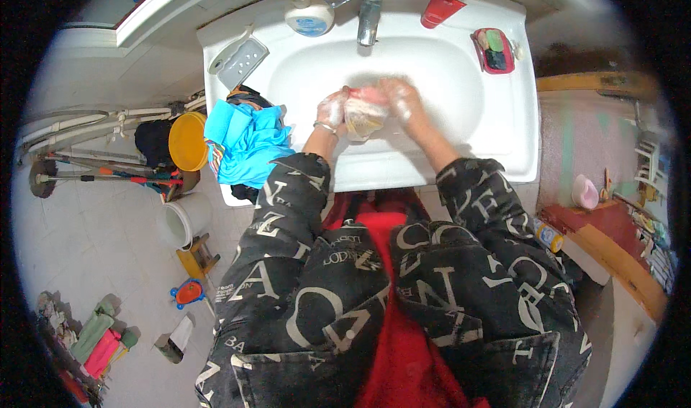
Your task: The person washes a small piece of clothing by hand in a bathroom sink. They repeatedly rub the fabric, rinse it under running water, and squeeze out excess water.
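Note:
Over the basin of a white sink (459, 79), both hands are closed on a small wet cloth (366, 117). It shows pink at the top and white and beige below; its exact kind cannot be made out. My left hand (331, 111), with a bracelet at the wrist, grips the cloth's left side. White suds coat my right hand (404, 99), which is slightly blurred and holds the upper right part. Behind the hands stands a metal faucet (370, 25), with no water visibly running from it.
Bright blue clothing (251, 141) is heaped on the sink's left edge. Along the back are a grey soap tray (244, 62), a pump bottle (309, 18) and a red cup (441, 9). A pink soap dish (501, 71) sits at right. A yellow container (187, 141) and white bucket (175, 224) stand left.

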Demonstrator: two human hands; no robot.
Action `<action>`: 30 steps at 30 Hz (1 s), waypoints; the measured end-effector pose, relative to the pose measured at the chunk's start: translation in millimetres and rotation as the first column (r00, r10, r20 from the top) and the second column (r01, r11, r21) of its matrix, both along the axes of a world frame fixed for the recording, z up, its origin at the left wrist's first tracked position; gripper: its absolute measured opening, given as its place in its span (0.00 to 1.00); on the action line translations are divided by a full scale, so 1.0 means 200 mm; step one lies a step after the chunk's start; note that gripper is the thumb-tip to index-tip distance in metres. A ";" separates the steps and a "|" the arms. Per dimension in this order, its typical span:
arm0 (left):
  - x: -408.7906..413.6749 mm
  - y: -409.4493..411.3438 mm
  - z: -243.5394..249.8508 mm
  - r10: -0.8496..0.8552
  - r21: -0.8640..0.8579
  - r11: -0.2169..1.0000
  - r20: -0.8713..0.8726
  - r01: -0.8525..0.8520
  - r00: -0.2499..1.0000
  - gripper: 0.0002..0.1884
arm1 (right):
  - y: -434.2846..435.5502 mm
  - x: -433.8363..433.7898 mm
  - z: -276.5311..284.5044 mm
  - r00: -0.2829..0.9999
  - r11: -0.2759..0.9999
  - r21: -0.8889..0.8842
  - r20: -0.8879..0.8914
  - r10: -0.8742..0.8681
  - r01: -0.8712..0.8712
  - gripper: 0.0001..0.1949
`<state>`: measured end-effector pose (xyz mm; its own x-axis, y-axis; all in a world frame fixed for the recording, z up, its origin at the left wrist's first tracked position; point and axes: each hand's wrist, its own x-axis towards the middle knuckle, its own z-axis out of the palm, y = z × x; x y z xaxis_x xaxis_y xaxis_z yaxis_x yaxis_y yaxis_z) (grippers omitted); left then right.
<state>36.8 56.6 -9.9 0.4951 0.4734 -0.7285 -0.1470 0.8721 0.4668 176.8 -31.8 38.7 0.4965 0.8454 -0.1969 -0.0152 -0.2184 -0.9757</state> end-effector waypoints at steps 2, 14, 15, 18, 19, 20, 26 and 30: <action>0.07 -0.05 0.02 0.002 0.021 1.000 -0.146 0.002 0.989 0.18 | 0.04 -0.17 0.15 0.700 0.942 -0.198 0.631 0.334 -0.271 0.12; 0.18 -0.14 0.30 0.158 -0.081 0.985 0.062 -0.152 0.986 0.16 | 0.21 -0.08 0.00 0.735 0.964 -0.236 0.630 0.250 -0.126 0.12; 0.17 -0.18 0.23 0.129 -0.001 0.992 0.074 -0.129 0.989 0.18 | 0.24 -0.05 0.01 0.759 0.966 -0.222 0.605 0.241 -0.130 0.11; 0.20 -0.11 0.40 0.121 -0.038 0.991 -0.120 -0.126 0.985 0.14 | 0.18 -0.21 0.09 0.778 0.988 0.013 0.618 0.111 -0.152 0.10; 0.19 -0.12 0.37 0.116 -0.026 0.993 -0.092 -0.119 0.989 0.15 | 0.16 -0.25 0.10 0.778 0.974 0.134 0.626 0.057 -0.180 0.09; 0.17 -0.12 0.32 0.112 -0.012 0.993 -0.065 -0.113 0.992 0.17 | 0.17 -0.23 0.09 0.829 0.990 0.012 0.548 0.111 -0.140 0.09; 0.09 -0.04 0.20 0.076 -0.167 0.985 0.159 -0.049 0.984 0.25 | 0.23 0.17 -0.45 0.923 0.961 -0.218 -0.376 0.076 -0.168 0.22; 0.04 0.03 0.11 -0.050 0.050 0.997 -0.066 0.053 0.997 0.23 | 0.20 0.20 -0.33 0.767 0.977 -0.213 -0.627 -0.133 -0.005 0.25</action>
